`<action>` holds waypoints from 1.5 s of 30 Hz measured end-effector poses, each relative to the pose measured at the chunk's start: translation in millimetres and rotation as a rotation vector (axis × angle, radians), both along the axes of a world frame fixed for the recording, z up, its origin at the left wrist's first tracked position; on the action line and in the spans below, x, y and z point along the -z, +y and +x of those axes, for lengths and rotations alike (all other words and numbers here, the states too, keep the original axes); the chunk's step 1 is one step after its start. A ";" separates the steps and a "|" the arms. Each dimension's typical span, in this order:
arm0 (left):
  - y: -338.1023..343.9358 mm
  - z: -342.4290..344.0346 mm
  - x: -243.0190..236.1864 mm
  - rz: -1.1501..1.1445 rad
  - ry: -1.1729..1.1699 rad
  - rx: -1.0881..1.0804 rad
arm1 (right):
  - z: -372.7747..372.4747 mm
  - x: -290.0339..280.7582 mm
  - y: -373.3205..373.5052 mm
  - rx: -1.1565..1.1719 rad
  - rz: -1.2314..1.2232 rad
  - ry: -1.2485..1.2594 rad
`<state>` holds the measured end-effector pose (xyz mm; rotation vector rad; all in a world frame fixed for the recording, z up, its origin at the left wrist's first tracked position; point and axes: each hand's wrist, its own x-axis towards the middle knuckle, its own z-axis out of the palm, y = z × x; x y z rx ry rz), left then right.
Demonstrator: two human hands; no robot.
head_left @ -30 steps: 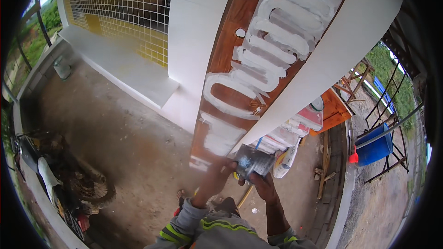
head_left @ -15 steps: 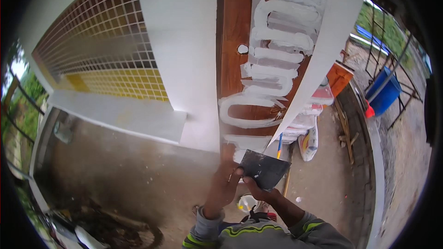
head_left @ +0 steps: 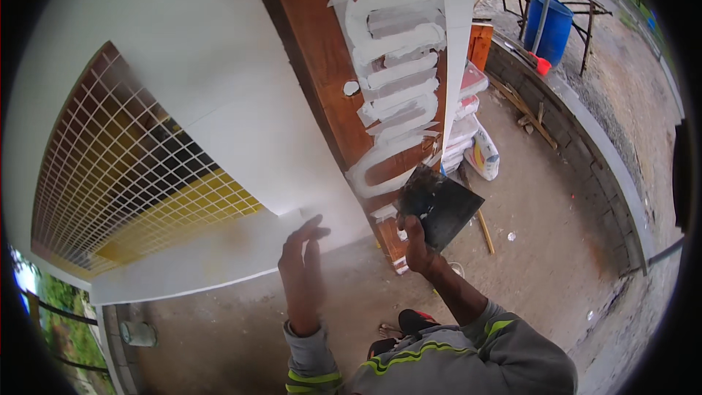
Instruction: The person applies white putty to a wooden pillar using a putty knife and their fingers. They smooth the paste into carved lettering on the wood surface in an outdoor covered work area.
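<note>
R hand [head_left: 415,245] grips trowel [head_left: 437,203], L hand [head_left: 303,260] open

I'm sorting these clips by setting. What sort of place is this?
Most likely an outdoor building site. The right hand holds a dark trowel by a brown panel streaked with white paste; stacked sacks, a blue barrel and bare ground lie nearby.

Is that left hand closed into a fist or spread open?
Spread open. The left hand has its fingers straight, reaching toward the white wall, holding nothing.

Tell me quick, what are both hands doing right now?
Left hand: open, fingers spread, holding nothing, raised by the white wall.
Right hand: closed, gripping a dark flat trowel.
</note>
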<state>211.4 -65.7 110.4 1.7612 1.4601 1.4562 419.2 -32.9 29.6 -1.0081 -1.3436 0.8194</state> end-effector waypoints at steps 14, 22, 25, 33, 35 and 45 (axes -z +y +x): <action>181.3 21.9 -74.7 0.189 0.083 0.255 | -47.4 -82.8 106.5 0.412 0.238 0.001; 207.8 40.6 -64.1 0.264 -0.196 0.469 | -52.4 -81.8 130.3 0.612 0.344 -0.044; 211.7 35.7 -65.3 0.281 -0.142 0.504 | -56.6 -88.2 127.8 0.772 0.432 -0.213; 214.6 30.1 -65.8 0.290 -0.099 0.601 | -81.8 -92.2 132.1 0.731 0.318 0.100; 215.8 27.1 -65.3 0.300 -0.072 0.585 | -84.5 -93.0 133.6 0.777 0.346 0.070; 213.6 27.9 -67.6 0.288 -0.093 0.631 | -83.2 -94.2 134.8 0.821 0.339 0.089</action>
